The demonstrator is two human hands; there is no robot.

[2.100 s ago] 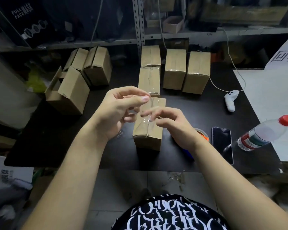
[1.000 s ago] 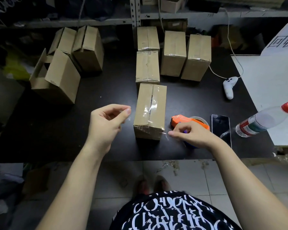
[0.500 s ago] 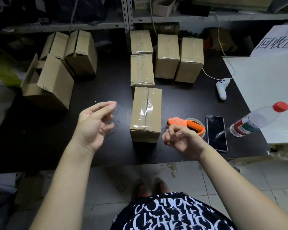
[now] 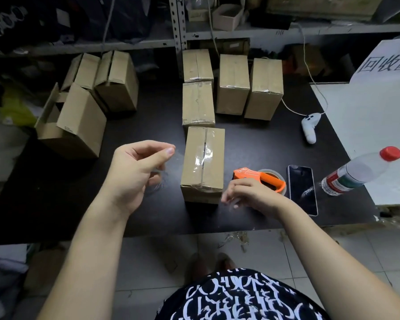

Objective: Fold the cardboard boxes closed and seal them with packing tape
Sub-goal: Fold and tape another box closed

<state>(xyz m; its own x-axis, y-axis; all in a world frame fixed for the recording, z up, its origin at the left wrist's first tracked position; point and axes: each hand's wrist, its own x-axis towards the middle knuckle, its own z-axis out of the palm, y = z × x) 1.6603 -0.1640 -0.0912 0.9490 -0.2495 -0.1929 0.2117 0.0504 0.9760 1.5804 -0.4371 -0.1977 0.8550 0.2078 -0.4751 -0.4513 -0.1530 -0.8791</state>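
Note:
A taped cardboard box (image 4: 202, 162) lies on the black table (image 4: 252, 144) between my hands. My left hand (image 4: 134, 172) hovers left of it, thumb and forefinger pinching a crumpled scrap of clear tape (image 4: 159, 184) that hangs below the fingers. My right hand (image 4: 249, 195) is at the box's near right corner, its curled fingertips pinching what looks like a small clear tape shred. The orange tape dispenser (image 4: 259, 179) lies just behind my right hand. Several sealed boxes (image 4: 233, 84) stand behind the near box.
Three unsealed boxes (image 4: 76, 121) sit at the table's left. A phone (image 4: 301, 188), a red-capped water bottle (image 4: 360, 173) and a white controller (image 4: 310, 128) on a cable lie to the right. A white board (image 4: 367, 125) covers the right end. Shelving runs behind.
Both hands have come off the top of the near box and drawn apart towards me. The left carries a clear tape scrap; the right dropped to the box's near right corner.

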